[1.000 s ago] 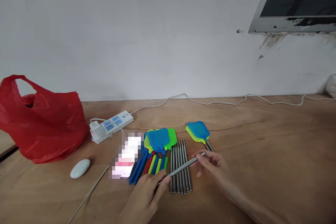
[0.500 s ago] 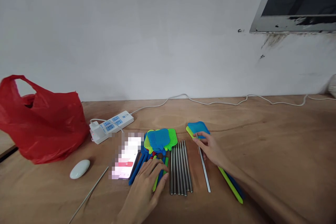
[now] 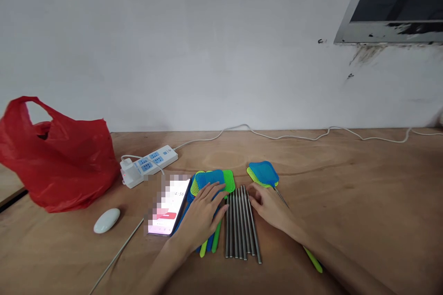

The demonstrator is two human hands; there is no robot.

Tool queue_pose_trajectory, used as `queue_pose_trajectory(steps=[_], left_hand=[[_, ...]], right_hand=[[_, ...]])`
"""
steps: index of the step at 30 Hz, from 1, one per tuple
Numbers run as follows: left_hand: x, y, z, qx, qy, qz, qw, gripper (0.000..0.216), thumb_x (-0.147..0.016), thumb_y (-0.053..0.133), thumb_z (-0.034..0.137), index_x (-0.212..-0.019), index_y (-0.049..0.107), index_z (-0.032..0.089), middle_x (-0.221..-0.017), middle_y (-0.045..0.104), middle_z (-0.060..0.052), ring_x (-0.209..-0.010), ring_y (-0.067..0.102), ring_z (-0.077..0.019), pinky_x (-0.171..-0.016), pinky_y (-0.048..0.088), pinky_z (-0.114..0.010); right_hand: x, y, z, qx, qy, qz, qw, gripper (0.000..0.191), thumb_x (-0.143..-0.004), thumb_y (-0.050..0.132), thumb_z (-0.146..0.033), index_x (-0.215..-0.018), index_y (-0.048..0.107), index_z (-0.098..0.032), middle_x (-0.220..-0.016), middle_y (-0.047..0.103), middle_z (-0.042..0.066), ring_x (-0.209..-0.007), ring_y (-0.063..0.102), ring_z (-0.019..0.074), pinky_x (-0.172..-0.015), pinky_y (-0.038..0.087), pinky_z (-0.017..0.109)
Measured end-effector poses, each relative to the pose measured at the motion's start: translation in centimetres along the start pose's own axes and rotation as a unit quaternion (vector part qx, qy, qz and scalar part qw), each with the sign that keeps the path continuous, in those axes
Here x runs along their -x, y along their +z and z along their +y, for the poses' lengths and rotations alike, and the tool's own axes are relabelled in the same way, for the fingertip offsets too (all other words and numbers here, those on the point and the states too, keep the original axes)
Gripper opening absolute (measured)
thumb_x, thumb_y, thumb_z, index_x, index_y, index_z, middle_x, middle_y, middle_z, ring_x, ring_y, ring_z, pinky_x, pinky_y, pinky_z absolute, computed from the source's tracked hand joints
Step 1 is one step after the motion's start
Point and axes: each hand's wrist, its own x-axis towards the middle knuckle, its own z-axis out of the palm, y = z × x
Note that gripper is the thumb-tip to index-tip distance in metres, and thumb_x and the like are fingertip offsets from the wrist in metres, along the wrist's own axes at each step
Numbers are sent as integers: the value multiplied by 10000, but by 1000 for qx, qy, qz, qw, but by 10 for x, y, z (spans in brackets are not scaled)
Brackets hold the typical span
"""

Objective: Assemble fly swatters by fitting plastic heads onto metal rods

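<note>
My left hand (image 3: 204, 214) lies open with fingers spread over a pile of fly swatters with a blue mesh head (image 3: 216, 177), a green mesh head (image 3: 229, 180) and coloured handles; it partly hides them. Just right of it, several metal rods (image 3: 238, 226) lie side by side. The rightmost metal rod (image 3: 255, 239) slants slightly, its upper end at the fingertips of my right hand (image 3: 265, 203), which is closed on it. Beyond that hand are more swatters, a blue head (image 3: 265, 173) over a yellow one; my forearm covers part of their handles.
At the left stands a red plastic bag (image 3: 65, 161), with a white mouse (image 3: 107, 220) in front. A power strip (image 3: 152, 163) trails a white cable along the wall. A lit phone (image 3: 171, 207) lies left of the pile, near a thin grey cable (image 3: 117, 256).
My right hand has moved left, bringing the metal rod from apart to beside the row. My left hand has shifted up and slightly right over the swatters, uncovering more handle ends.
</note>
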Motion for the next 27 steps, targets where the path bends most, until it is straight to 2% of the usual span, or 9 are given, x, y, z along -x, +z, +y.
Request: queue_pose_trajectory(steps=[6, 11, 20, 27], left_hand=[[-11, 8, -17, -48, 41, -38, 997, 363, -1046, 437, 359, -1362, 561, 232, -1464, 546, -78, -1411, 416, -303, -1148, 345, -570], [-12, 10, -26, -40, 32, -41, 998, 310, -1039, 457, 317, -1293, 617, 241, -1357, 637, -70, -1303, 543, -292, -1106, 398, -548], [-13, 15, -29, -20, 13, -2, 1000, 267, -991, 506, 205, -1219, 640, 233, -1243, 667, -78, -1184, 599, -284, -1028, 459, -514], [-10, 14, -33, 6, 21, 19, 1000, 266, -982, 523, 219, -1224, 635, 226, -1291, 648, -80, -1219, 582, -295, -1054, 441, -535]], right_hand=[[4, -6, 14, 61, 16, 41, 997, 170, -919, 465, -245, -858, 621, -219, -600, 595, -20, -553, 562, 171, -562, 325, 272], [4, -19, 31, 127, 61, 70, 988, 127, -876, 501, -278, -779, 562, -223, -555, 547, -19, -522, 527, 179, -523, 243, 281], [5, -35, 55, 186, 100, 34, 977, 207, -814, 600, -320, -657, 505, -224, -563, 575, -17, -536, 522, 162, -524, 223, 278], [6, -34, 48, 213, 111, 14, 971, 192, -814, 621, -322, -666, 553, -219, -592, 624, 9, -588, 566, 192, -530, 203, 284]])
